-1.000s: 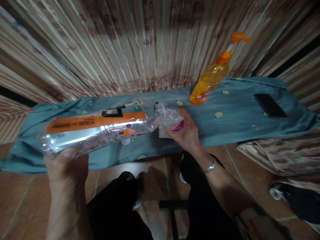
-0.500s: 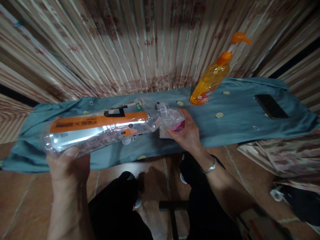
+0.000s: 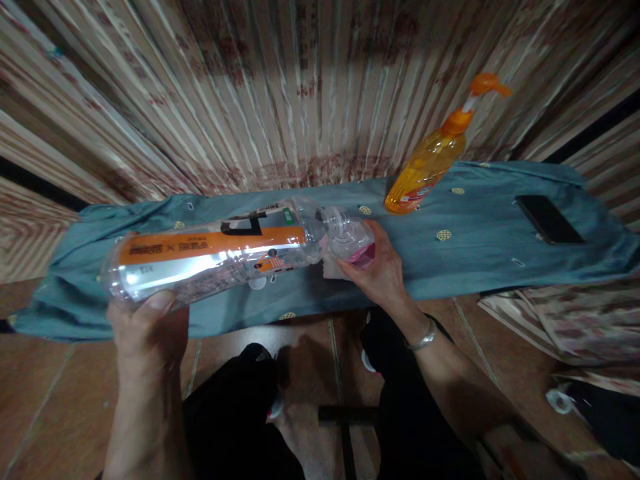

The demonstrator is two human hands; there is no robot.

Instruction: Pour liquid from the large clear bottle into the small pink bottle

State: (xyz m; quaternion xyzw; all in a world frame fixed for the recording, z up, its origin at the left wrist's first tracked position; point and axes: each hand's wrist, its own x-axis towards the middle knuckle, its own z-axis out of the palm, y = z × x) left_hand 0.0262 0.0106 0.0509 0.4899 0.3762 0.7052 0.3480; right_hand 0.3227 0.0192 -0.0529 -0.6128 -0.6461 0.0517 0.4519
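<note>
A big striped curtain (image 3: 300, 80) with red marks hangs behind everything. Below it is a brown tile floor (image 3: 40, 400). A long surface, covered by a blue-green cloth (image 3: 490, 260) with little yellow shapes on it, goes from side to side. The person's legs (image 3: 225, 400), in black pants, are on the near side of it.

The big clear bottle (image 3: 215, 250) is held over the left part of the cloth. It lies on its side, a bit tilted, with its neck higher than its bottom. It has an orange and silver label. The yellow-orange pump bottle (image 3: 425, 167) stands on the far side of the cloth, right of the middle.

The left hand (image 3: 150, 327) is closed around the bottom end of the big bottle. The right hand (image 3: 380, 267) grips a small clear bottle (image 3: 350, 240) with some pink on it. The tops of the two bottles meet, or are very near; I cannot tell if they touch.

A black phone (image 3: 550, 219) lies flat near the right end of the cloth. A pale piece of paper or cloth (image 3: 336, 270) is under the small bottle. A shiny bracelet (image 3: 426, 335) is on the right wrist. The smallest is a whitish round thing (image 3: 257, 283) on the cloth, below the big bottle.
</note>
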